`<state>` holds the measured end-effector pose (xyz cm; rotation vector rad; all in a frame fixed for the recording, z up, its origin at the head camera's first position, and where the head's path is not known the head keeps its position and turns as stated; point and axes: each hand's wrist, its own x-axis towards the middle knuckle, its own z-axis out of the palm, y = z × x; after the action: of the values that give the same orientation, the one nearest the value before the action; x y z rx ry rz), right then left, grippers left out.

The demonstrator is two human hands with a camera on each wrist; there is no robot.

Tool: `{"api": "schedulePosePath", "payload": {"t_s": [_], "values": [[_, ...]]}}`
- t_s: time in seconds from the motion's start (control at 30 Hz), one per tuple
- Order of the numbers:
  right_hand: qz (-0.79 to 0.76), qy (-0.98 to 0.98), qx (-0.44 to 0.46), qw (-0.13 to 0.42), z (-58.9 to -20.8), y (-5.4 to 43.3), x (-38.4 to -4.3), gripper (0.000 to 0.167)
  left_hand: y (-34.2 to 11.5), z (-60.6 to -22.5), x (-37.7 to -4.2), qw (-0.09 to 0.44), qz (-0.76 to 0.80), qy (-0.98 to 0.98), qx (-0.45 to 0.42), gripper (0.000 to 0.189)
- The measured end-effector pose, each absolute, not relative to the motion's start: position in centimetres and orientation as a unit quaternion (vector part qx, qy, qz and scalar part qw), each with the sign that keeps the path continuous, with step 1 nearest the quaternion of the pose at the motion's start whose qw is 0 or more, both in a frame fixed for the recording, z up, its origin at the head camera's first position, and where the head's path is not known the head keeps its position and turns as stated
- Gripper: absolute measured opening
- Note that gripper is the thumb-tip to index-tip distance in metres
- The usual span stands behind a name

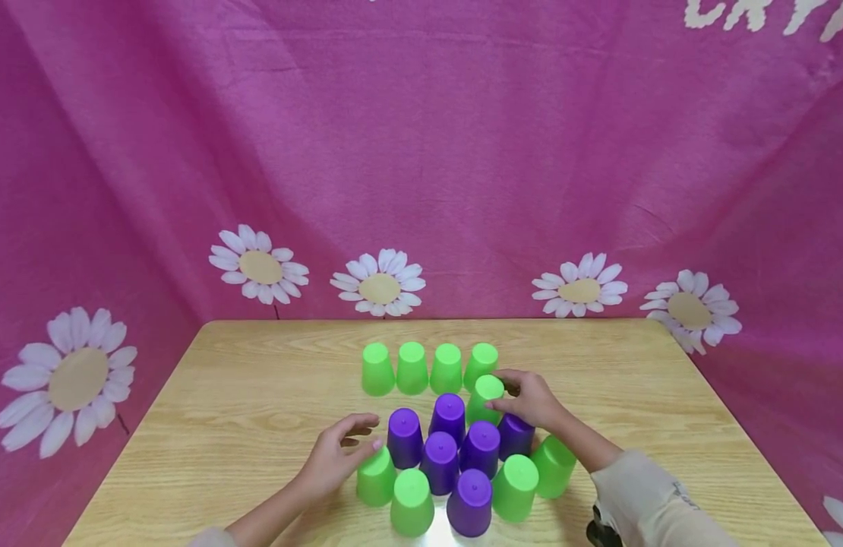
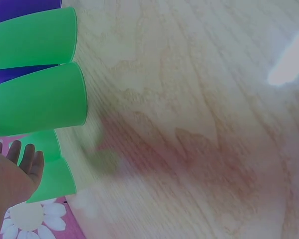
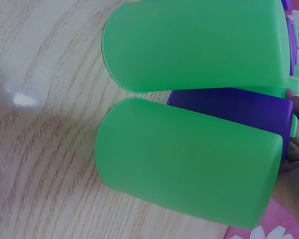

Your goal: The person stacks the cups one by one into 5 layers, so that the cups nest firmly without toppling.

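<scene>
Upside-down green and purple plastic cups stand close together on the table. In the head view my right hand (image 1: 531,399) holds a green cup (image 1: 486,399) behind the purple cups (image 1: 480,448), thumb at its near side and fingers at its far right. My left hand (image 1: 334,456) is at the left of the group, fingers loosely bent and holding nothing. Its thumb is by the top of the front-left green cup (image 1: 376,479); whether it touches cannot be told. In the right wrist view a green cup (image 3: 189,164) partly hides the right hand (image 3: 296,144).
A row of green cups (image 1: 412,368) stands upside down at the back. Green cups (image 1: 412,505) and a purple cup (image 1: 470,505) form the near edge of the group. Behind the wooden table (image 1: 257,395) hangs a pink cloth (image 1: 421,167) with daisies.
</scene>
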<state>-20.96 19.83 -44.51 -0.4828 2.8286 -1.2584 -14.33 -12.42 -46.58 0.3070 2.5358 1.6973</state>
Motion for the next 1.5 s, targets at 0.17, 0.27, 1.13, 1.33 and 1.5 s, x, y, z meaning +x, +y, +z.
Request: {"api": "schedulePosePath", "payload": {"t_s": [0.17,0.27,1.13,1.33,1.5], "values": [[-0.402,0.903,-0.153,0.003,-44.3,20.3,-21.1,0.045,-12.5,-46.7,-14.0,0.038,0.551,0.825,0.116,0.041],[-0.401,0.904,-0.151,0.000,-44.0,20.5,-21.0,0.046,-12.7,-46.8,-13.7,0.041,0.552,0.824,0.117,0.042],[-0.388,0.915,-0.100,-0.045,-43.5,22.5,-21.8,0.039,-13.0,-47.7,-12.6,0.056,0.531,0.834,0.140,0.051],[-0.376,0.923,-0.070,-0.040,-43.6,22.5,-22.1,0.044,-13.1,-47.9,-12.5,0.045,0.519,0.839,0.157,0.056],[-0.370,0.926,-0.055,-0.043,-43.8,22.7,-22.5,0.043,-13.3,-48.3,-12.4,0.032,0.517,0.837,0.177,0.059]]}}
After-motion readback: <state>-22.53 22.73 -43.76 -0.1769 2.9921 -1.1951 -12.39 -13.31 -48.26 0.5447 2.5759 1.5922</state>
